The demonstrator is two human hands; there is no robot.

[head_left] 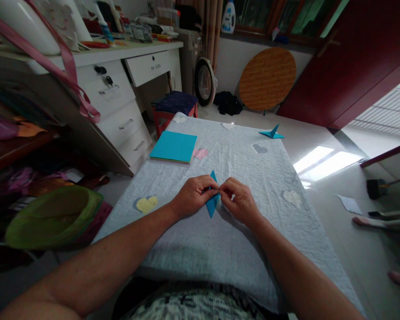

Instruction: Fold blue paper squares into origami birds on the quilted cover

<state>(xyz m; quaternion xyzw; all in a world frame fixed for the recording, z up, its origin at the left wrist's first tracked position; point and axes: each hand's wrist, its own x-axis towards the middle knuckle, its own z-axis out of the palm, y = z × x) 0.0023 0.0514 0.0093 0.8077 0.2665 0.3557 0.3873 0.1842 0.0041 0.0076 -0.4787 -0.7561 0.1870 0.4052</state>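
Note:
Between my hands, just above the cloth-covered table, is a small folded piece of blue paper [212,206] with pointed ends at top and bottom. My left hand [195,194] pinches it from the left, thumb and fingers closed on its middle. From the right, my right hand [238,198] pinches the paper's right edge close to my left thumb. My fingers hide the middle of the folds. Farther off, a stack of square blue paper [174,146] lies at the table's left. A finished-looking folded blue paper shape [272,133] rests at the far right corner.
The table [200,258] wears a pale cloth with heart patches. To the left are a white desk [120,120], a stool [175,104] and a green-lined bin [53,218]. Behind stand a washing machine with its door [205,82] open and a round wooden board [267,79].

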